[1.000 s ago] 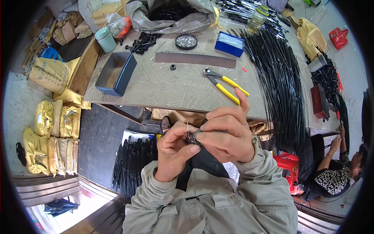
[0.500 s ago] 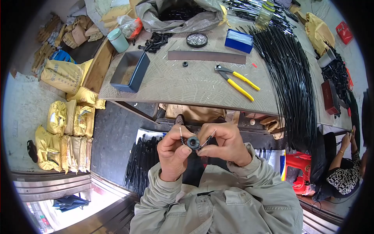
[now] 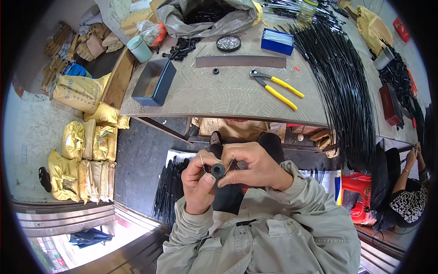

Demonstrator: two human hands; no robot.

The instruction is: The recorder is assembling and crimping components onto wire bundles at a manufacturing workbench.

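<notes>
A small black round part with a hole (image 3: pixel 218 171) is pinched by my left hand (image 3: pixel 197 185) in front of my lap. A thin pale pin with a dark fitting (image 3: pixel 203 165) stands up from the same fingers. Right beside the part is my right hand (image 3: pixel 255 165), its thumb and fingers closed around a second thin pin with a dark fitting (image 3: pixel 232 163). Whether this second pin touches the round part I cannot tell. Beyond my hands, on the table (image 3: pixel 219 102), lies a similar small black ring (image 3: pixel 216 71).
Yellow-handled cutters (image 3: pixel 278 89), a grey bin (image 3: pixel 155 82), a flat brown strip (image 3: pixel 241 61), a dish of small bits (image 3: pixel 228 44) and a blue box (image 3: pixel 277 42) are on the table. Long black cables (image 3: pixel 340 91) hang over its right side. A co-worker (image 3: pixel 408 201) sits at right.
Both hands have shifted slightly left, with the round part between them. My right fingers have changed position, and the part's hole faces me more squarely. The whole view has moved a little.
</notes>
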